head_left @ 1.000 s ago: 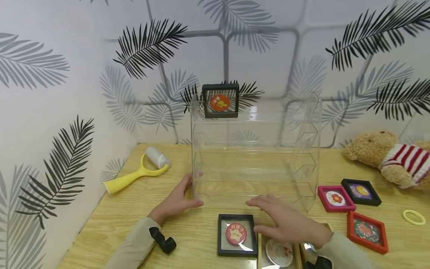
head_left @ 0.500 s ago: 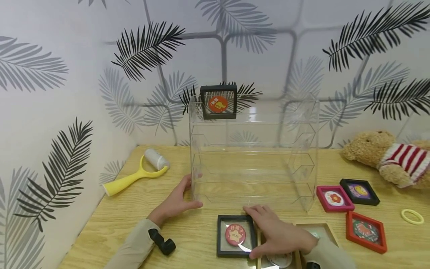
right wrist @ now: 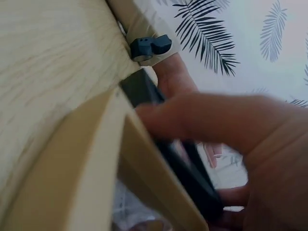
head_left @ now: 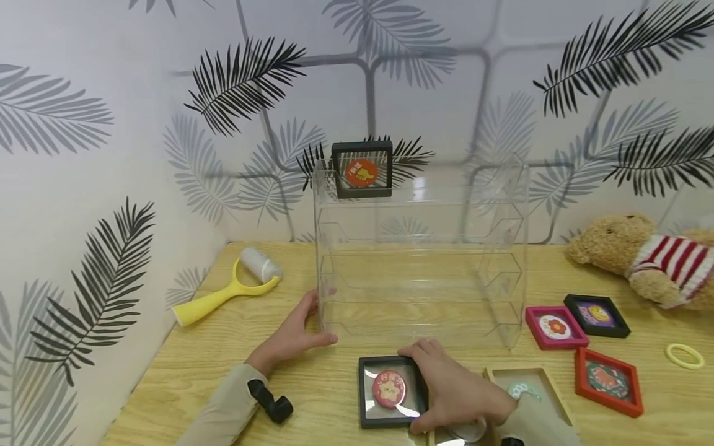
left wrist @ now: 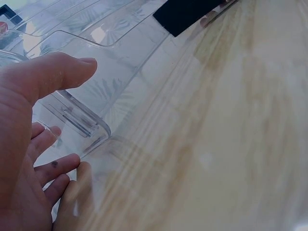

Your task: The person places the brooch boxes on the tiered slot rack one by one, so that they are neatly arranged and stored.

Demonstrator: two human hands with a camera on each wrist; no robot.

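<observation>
The person's right hand (head_left: 460, 384) grips a black star frame (head_left: 362, 393) along its right side, thumb near the lower corner and fingers at the upper one; a red badge (head_left: 389, 389) shows inside. Whether the star frame lies flat on the desk (head_left: 312, 396) cannot be told. Partly under that hand, a wooden frame (head_left: 431, 437) holds a clear disc (head_left: 468, 429); a second wooden frame (head_left: 519, 371), just right, holds a mint piece (head_left: 524, 391).

Farther right lie a red frame (head_left: 610, 405) with a green picture, a yellow ring (head_left: 687, 366), a pink frame (head_left: 563, 345) with a flower disc (head_left: 556, 327), and a dark frame (head_left: 608, 333) with a purple picture.

The left hand (head_left: 292, 337) is at the near left corner of the clear tiered rack (head_left: 446, 195), thumb and fingers apart. A roller (head_left: 223, 297) lies by the desk's far left corner, a bear (head_left: 613, 248) along its far edge, right. At the left end of the rack's top tier stands a thumb frame (head_left: 362, 147) holding a red-orange badge (head_left: 361, 173).
</observation>
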